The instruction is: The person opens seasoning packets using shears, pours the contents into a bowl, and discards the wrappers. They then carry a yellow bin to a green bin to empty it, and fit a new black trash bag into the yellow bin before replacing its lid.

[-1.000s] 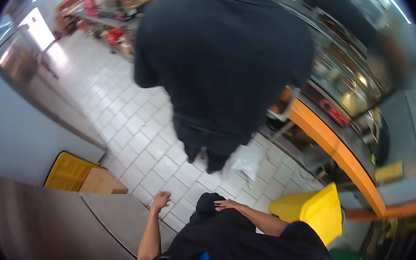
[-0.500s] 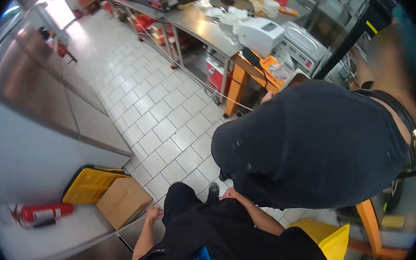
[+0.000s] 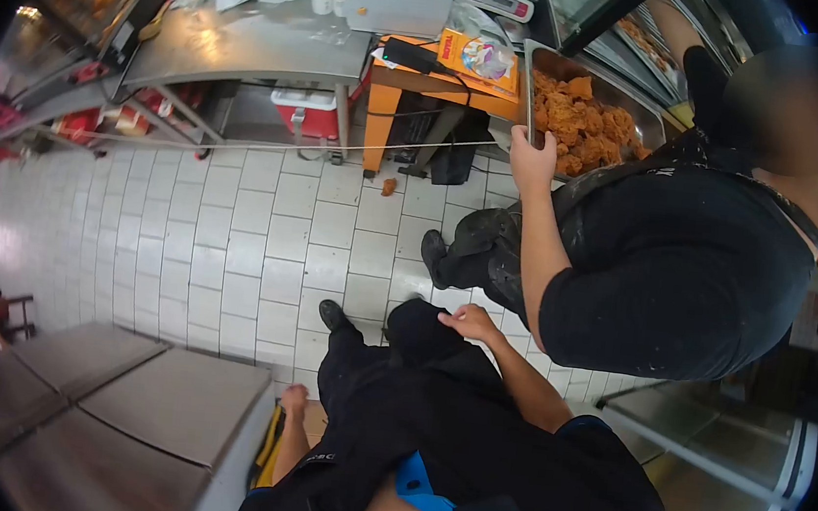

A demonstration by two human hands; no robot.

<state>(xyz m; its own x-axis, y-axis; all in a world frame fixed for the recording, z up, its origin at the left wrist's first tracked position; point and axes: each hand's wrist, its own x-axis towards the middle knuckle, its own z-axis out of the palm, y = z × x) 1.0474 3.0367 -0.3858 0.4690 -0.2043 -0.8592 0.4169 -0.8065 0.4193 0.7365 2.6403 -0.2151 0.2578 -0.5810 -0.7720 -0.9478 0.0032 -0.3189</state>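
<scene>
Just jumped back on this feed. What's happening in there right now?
A co-worker's hand grips the near side of a metal tray of fried pieces, up by the orange stand. The camera wearer holds nothing that shows: the left hand hangs out to the side, and the right hand is by the dark-clothed leg. A small brown piece lies on the tiles.
</scene>
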